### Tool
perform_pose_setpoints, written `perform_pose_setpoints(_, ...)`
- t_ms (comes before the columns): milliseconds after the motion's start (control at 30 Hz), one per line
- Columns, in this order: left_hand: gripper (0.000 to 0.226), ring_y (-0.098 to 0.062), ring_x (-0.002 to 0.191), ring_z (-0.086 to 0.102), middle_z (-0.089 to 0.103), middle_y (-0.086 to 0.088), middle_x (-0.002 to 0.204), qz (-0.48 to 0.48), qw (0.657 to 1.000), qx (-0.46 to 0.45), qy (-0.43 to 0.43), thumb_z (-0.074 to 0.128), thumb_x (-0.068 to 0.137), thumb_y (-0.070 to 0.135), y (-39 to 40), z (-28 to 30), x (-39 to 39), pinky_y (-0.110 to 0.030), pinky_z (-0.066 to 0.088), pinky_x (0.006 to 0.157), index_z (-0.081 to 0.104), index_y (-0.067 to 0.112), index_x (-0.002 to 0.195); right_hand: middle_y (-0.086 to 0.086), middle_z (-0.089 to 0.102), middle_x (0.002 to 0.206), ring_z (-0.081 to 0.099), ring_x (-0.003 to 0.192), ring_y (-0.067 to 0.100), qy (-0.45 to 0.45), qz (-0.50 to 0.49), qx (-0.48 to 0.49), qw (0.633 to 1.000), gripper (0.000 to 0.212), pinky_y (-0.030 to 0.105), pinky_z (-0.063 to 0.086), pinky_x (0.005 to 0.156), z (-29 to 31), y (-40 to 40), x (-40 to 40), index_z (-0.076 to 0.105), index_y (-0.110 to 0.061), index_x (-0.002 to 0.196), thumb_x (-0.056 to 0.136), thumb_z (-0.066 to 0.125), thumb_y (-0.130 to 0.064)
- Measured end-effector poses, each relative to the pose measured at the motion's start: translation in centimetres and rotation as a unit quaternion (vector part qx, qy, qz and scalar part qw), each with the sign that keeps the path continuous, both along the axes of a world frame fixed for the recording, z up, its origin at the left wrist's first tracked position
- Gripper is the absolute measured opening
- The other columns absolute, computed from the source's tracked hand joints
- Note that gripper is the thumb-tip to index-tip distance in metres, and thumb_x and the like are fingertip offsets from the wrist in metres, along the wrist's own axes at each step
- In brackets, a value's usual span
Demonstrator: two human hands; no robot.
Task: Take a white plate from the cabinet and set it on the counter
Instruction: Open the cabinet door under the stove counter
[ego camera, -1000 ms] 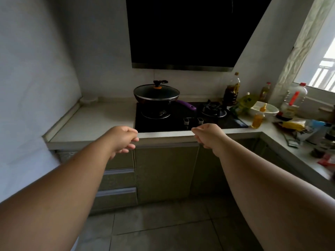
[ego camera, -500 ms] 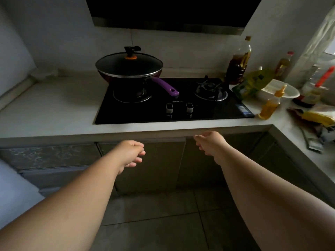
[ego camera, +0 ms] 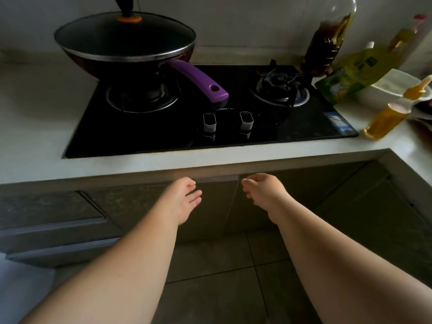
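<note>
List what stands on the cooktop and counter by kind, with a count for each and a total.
Woks: 1
Burners: 2
Knobs: 2
Bottles: 3
Green pouches: 1
White bowls: 1
Total: 10

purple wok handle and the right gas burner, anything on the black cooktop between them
Head view: nothing sits between the purple plastic wok handle and the right gas burner; only bare black glass cooktop shows there.

I see the cabinet [ego camera: 217, 206] under the table [ego camera: 42, 127]: dark, patterned double doors, both shut, meeting at a vertical seam just below the pale table edge. The table surface is light, flat, and L-shaped. No white plate is visible.
</note>
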State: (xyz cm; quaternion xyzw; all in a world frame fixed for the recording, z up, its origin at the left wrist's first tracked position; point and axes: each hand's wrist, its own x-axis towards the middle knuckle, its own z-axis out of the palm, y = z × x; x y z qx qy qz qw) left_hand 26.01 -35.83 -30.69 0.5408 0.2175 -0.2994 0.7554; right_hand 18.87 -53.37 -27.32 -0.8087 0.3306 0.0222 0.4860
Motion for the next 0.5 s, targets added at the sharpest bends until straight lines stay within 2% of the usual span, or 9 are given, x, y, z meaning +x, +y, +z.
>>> perform_pose_setpoints(100, 0.042, -0.033, 0.129, 0.045, 0.047, -0.018, 0.135, 0.068, 0.994, -0.086, 0.010, 0.043, 0.085, 0.000, -0.9, -1.4, 1.6, -0.046, 0.036, 0.109, 0.045, 0.009, 0.126, 0.001, 0.066, 0.089, 0.064, 0.082, 0.015, 0.003, -0.063, 0.084, 0.994, 0.028, 0.026, 0.054, 0.069, -1.7, 0.0, 1.4, 0.059, -0.015, 0.118, 0.091, 0.056, -0.022)
perform_pose_setpoints(167, 0.028, -0.032, 0.126, 0.046, 0.051, -0.018, 0.121, 0.098, 0.986, -0.132, 0.023, 0.040, 0.083, -0.003, -1.2, -2.2, 2.3, -0.047, 0.034, 0.111, 0.051, 0.008, 0.107, 0.006, 0.065, 0.094, 0.065, 0.085, 0.018, 0.004, -0.118, 0.155, 0.981, 0.034, 0.029, 0.057, 0.075, -2.6, -0.1, 2.3, 0.054, -0.014, 0.125, 0.091, 0.056, -0.014)
perform_pose_setpoints(233, 0.023, -0.033, 0.118, 0.050, 0.052, -0.018, 0.114, 0.113, 0.981, -0.156, 0.030, 0.038, 0.082, -0.004, -1.3, -2.7, 2.6, -0.046, 0.035, 0.110, 0.051, 0.007, 0.097, 0.010, 0.064, 0.100, 0.066, 0.092, 0.022, 0.009, -0.174, 0.225, 0.959, 0.042, 0.034, 0.057, 0.084, -3.4, -0.1, 3.4, 0.048, -0.014, 0.131, 0.091, 0.054, -0.007)
perform_pose_setpoints(300, 0.023, -0.032, 0.107, 0.057, 0.054, -0.019, 0.113, 0.113, 0.979, -0.166, 0.028, 0.037, 0.082, -0.004, -1.2, -3.0, 2.6, -0.046, 0.036, 0.108, 0.051, 0.006, 0.098, 0.010, 0.064, 0.097, 0.067, 0.096, 0.023, 0.008, -0.227, 0.300, 0.927, 0.044, 0.035, 0.056, 0.090, -3.8, 0.2, 4.1, 0.047, -0.013, 0.133, 0.090, 0.053, -0.003)
perform_pose_setpoints(400, 0.022, -0.030, 0.101, 0.060, 0.057, -0.020, 0.112, 0.098, 0.983, -0.153, 0.029, 0.037, 0.082, -0.003, -0.6, -3.4, 2.0, -0.044, 0.040, 0.103, 0.052, 0.005, 0.097, 0.012, 0.066, 0.100, 0.068, 0.098, 0.023, 0.002, -0.240, 0.355, 0.904, 0.038, 0.037, 0.053, 0.098, -4.0, 0.9, 4.3, 0.050, -0.009, 0.128, 0.091, 0.052, -0.003)
perform_pose_setpoints(433, 0.021, -0.030, 0.102, 0.060, 0.058, -0.020, 0.110, 0.090, 0.985, -0.144, 0.031, 0.038, 0.083, -0.002, -0.4, -3.4, 1.8, -0.043, 0.042, 0.101, 0.053, 0.005, 0.097, 0.014, 0.067, 0.102, 0.068, 0.095, 0.022, 0.002, -0.248, 0.366, 0.897, 0.033, 0.036, 0.053, 0.097, -4.0, 1.0, 4.2, 0.052, -0.007, 0.123, 0.091, 0.052, -0.003)
perform_pose_setpoints(500, 0.018, -0.029, 0.101, 0.061, 0.059, -0.018, 0.106, 0.074, 0.989, -0.122, 0.035, 0.039, 0.085, 0.001, 0.0, -3.6, 1.3, -0.043, 0.044, 0.098, 0.054, 0.005, 0.095, 0.014, 0.067, 0.094, 0.068, 0.081, 0.017, 0.008, -0.265, 0.375, 0.888, 0.021, 0.030, 0.056, 0.090, -4.1, 1.2, 3.7, 0.057, -0.006, 0.111, 0.090, 0.054, -0.006)
